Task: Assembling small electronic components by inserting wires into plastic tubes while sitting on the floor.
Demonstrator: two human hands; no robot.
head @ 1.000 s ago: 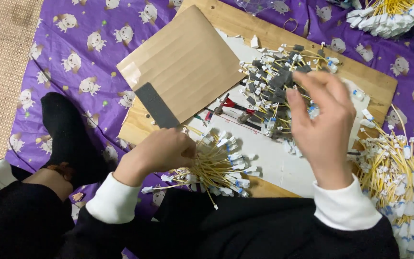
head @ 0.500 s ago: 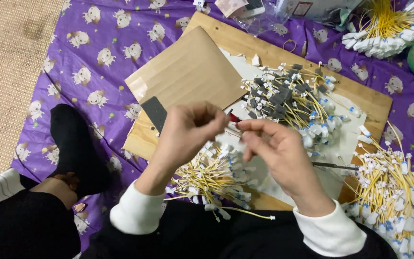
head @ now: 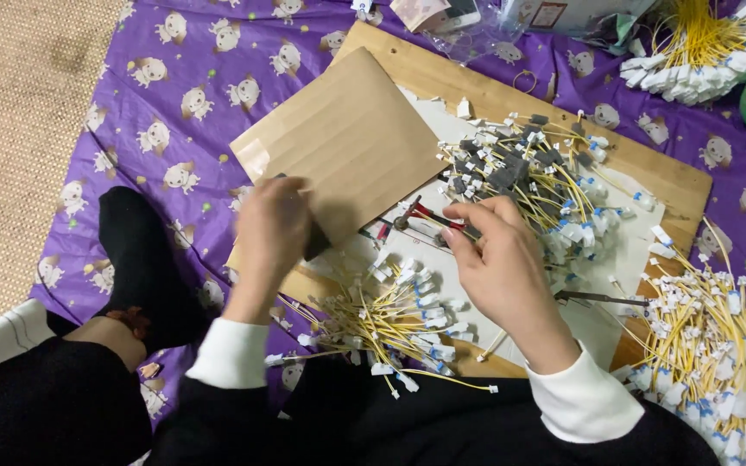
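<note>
My left hand [head: 274, 229] lies at the near corner of a brown paper envelope [head: 347, 138], fingers closed over a dark flat strip [head: 314, 243] that sticks out under them. My right hand [head: 502, 267] is over the white sheet [head: 623, 259], with thumb and fingers pinched on a small dark piece [head: 466, 229] beside a red-handled tool [head: 416, 216]. A loose bundle of yellow wires with white plugs [head: 390, 315] lies between my wrists. Beyond my right hand sits a heap of yellow wires with black and white plugs [head: 520, 173].
All this rests on a wooden board [head: 675, 181] on a purple patterned cloth [head: 174, 78]. More wire bundles lie at the right [head: 718, 345] and top right [head: 701, 43]. A thin dark tool [head: 602, 299] lies by my right wrist. My black-socked foot [head: 140, 259] rests at the left.
My hands have drawn apart. The left went left and down onto the dark strip at the envelope's corner. The right stayed near the red-handled tool.
</note>
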